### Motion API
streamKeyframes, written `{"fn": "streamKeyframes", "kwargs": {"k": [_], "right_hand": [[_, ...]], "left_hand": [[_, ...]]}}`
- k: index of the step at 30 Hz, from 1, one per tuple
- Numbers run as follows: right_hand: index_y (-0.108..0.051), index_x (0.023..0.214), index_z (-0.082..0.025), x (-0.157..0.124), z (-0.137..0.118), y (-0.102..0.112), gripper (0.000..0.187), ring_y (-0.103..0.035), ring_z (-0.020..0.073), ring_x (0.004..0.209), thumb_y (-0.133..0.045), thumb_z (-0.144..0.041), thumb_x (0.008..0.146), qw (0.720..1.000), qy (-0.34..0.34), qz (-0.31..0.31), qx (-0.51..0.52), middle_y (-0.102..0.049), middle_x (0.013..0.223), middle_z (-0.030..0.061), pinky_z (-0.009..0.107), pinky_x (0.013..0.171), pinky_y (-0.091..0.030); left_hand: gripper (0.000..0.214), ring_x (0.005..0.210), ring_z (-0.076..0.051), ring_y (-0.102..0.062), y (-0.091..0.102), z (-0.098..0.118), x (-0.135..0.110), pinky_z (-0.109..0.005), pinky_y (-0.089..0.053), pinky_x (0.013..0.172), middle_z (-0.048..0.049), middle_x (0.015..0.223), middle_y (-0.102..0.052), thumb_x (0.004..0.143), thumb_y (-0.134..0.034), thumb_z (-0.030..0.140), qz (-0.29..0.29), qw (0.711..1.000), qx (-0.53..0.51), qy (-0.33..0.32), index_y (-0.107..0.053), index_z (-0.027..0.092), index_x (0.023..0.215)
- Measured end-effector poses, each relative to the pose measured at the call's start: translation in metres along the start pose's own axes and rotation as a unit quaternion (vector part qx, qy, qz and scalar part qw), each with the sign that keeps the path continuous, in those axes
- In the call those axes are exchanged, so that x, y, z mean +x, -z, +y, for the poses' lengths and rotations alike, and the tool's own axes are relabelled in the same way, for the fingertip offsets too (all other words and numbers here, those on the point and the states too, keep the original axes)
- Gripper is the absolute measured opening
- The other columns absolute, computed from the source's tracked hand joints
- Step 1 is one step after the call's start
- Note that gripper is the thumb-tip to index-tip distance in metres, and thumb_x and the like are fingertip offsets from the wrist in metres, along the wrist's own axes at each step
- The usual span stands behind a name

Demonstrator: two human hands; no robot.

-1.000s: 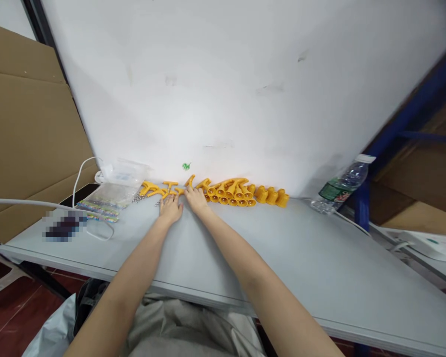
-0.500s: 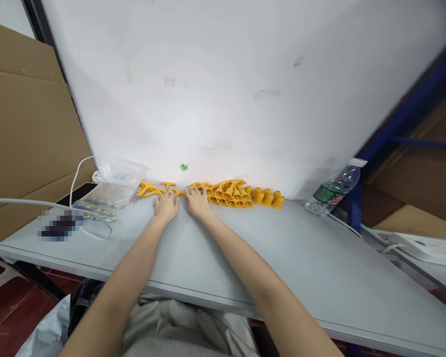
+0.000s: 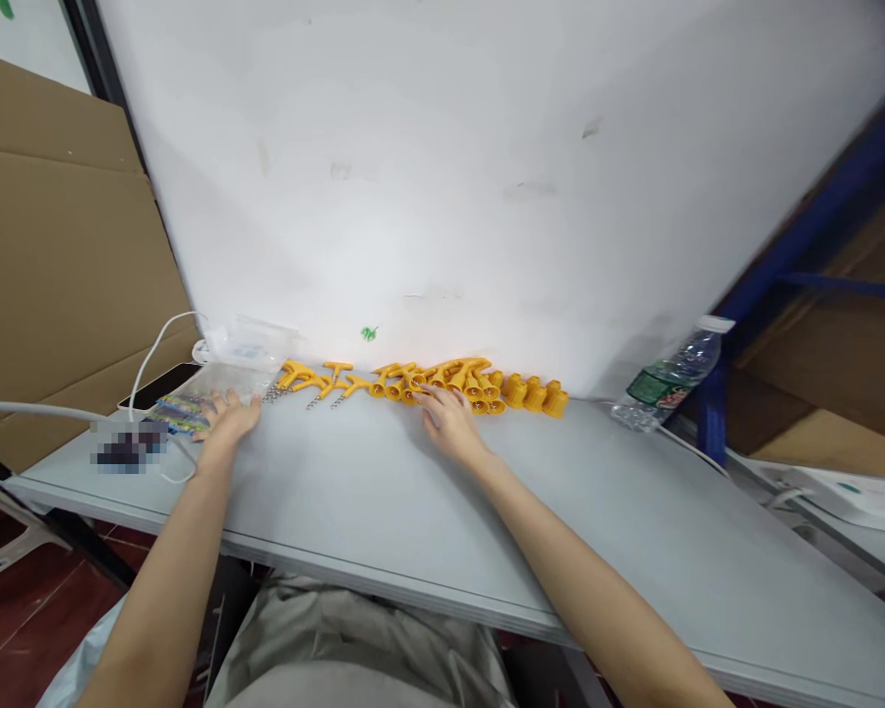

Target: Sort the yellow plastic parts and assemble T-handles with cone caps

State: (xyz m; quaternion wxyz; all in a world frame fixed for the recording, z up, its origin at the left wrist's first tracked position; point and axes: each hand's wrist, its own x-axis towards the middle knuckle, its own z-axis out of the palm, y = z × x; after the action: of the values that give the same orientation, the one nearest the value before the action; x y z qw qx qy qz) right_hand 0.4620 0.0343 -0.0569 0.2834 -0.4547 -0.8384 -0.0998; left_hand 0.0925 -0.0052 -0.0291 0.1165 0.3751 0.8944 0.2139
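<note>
A row of yellow plastic parts (image 3: 453, 382) lies along the back of the grey table (image 3: 487, 511), against the white wall. At its left end are yellow T-handled pieces with metal screws (image 3: 323, 383). My right hand (image 3: 448, 421) lies flat on the table with fingers spread, its fingertips at the yellow cone-shaped parts. My left hand (image 3: 230, 415) reaches far left, fingers spread, and touches a clear plastic bag (image 3: 213, 385) holding small colourful packets.
A clear plastic box (image 3: 255, 341) and a white cable (image 3: 154, 349) sit behind the bag. A dark phone (image 3: 163, 384) lies at the table's left edge. A water bottle (image 3: 668, 376) lies at the back right. Cardboard stands on the left, a blue rack on the right.
My left hand has moved from the yellow T-handled pieces leftwards to the clear bag. My right hand has shifted right along the row to the cone-shaped parts.
</note>
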Motion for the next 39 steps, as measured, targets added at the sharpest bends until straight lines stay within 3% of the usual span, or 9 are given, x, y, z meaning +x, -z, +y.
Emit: {"fn": "streamKeyframes", "kwargs": {"k": [5, 9, 14, 20, 26, 32, 39], "right_hand": [[-0.064, 0.123, -0.021, -0.001, 0.015, -0.002, 0.041, -0.054, 0.0268, 0.121, -0.042, -0.017, 0.088, 0.999, -0.02, 0.034, 0.029, -0.061, 0.131, 0.0123, 0.046, 0.102, -0.038], [-0.064, 0.122, -0.019, -0.004, 0.018, -0.006, 0.04, -0.054, 0.0266, 0.122, -0.042, -0.018, 0.088, 0.999, -0.026, 0.021, 0.042, -0.061, 0.13, 0.013, 0.044, 0.099, -0.041], [-0.062, 0.123, -0.019, -0.008, 0.019, -0.01, 0.041, -0.054, 0.0269, 0.121, -0.041, -0.019, 0.088, 0.998, -0.027, 0.0, 0.061, -0.06, 0.131, 0.0125, 0.045, 0.097, -0.042], [-0.062, 0.121, -0.019, -0.008, 0.021, -0.013, 0.039, -0.055, 0.0273, 0.121, -0.041, -0.021, 0.089, 0.996, -0.034, -0.014, 0.076, -0.06, 0.132, 0.0131, 0.045, 0.094, -0.045], [-0.062, 0.122, -0.02, -0.009, 0.025, -0.016, 0.039, -0.055, 0.0282, 0.122, -0.041, -0.02, 0.088, 0.996, -0.019, -0.005, 0.086, -0.06, 0.132, 0.0121, 0.047, 0.094, -0.046], [-0.063, 0.121, -0.022, -0.009, 0.028, -0.019, 0.038, -0.056, 0.028, 0.12, -0.042, -0.021, 0.089, 0.995, -0.008, 0.013, 0.094, -0.06, 0.13, 0.0116, 0.047, 0.092, -0.048], [-0.063, 0.121, -0.022, -0.009, 0.03, -0.021, 0.038, -0.056, 0.0274, 0.121, -0.042, -0.02, 0.089, 0.994, -0.006, 0.025, 0.109, -0.061, 0.13, 0.0115, 0.047, 0.095, -0.048]], "left_hand": [[0.079, 0.149, -0.04, -0.003, -0.008, 0.003, 0.015, -0.072, -0.022, 0.107, -0.0145, 0.163, -0.001, 0.088, -0.025, 0.056, -0.014, 1.0, 0.006, -0.024, -0.023, 0.011, 0.153], [0.077, 0.148, -0.038, -0.009, -0.014, 0.012, 0.029, -0.067, -0.024, 0.109, -0.0159, 0.163, -0.007, 0.089, -0.026, 0.053, -0.007, 0.999, 0.016, -0.05, -0.026, 0.01, 0.151], [0.07, 0.146, -0.039, -0.018, -0.018, 0.008, 0.037, -0.064, -0.024, 0.111, -0.0186, 0.161, -0.015, 0.089, -0.029, 0.049, 0.009, 0.996, 0.032, -0.087, -0.034, 0.011, 0.148], [0.067, 0.144, -0.042, -0.023, -0.014, 0.002, 0.031, -0.068, -0.02, 0.11, -0.0223, 0.159, -0.02, 0.091, -0.031, 0.045, 0.063, 0.992, 0.039, -0.098, -0.038, 0.008, 0.146], [0.069, 0.147, -0.045, -0.006, -0.006, -0.01, 0.033, -0.076, -0.018, 0.105, -0.0217, 0.161, -0.008, 0.093, -0.027, 0.047, 0.135, 0.987, -0.003, -0.085, -0.033, 0.007, 0.148], [0.075, 0.148, -0.041, 0.0, 0.002, -0.021, 0.043, -0.077, -0.015, 0.105, -0.0146, 0.163, 0.002, 0.092, -0.025, 0.054, 0.121, 0.991, -0.024, -0.046, -0.025, 0.01, 0.152], [0.073, 0.147, -0.043, -0.008, 0.002, -0.023, 0.053, -0.074, -0.019, 0.107, -0.0193, 0.162, -0.005, 0.091, -0.031, 0.051, 0.145, 0.985, -0.041, -0.084, -0.031, 0.006, 0.149]]}}
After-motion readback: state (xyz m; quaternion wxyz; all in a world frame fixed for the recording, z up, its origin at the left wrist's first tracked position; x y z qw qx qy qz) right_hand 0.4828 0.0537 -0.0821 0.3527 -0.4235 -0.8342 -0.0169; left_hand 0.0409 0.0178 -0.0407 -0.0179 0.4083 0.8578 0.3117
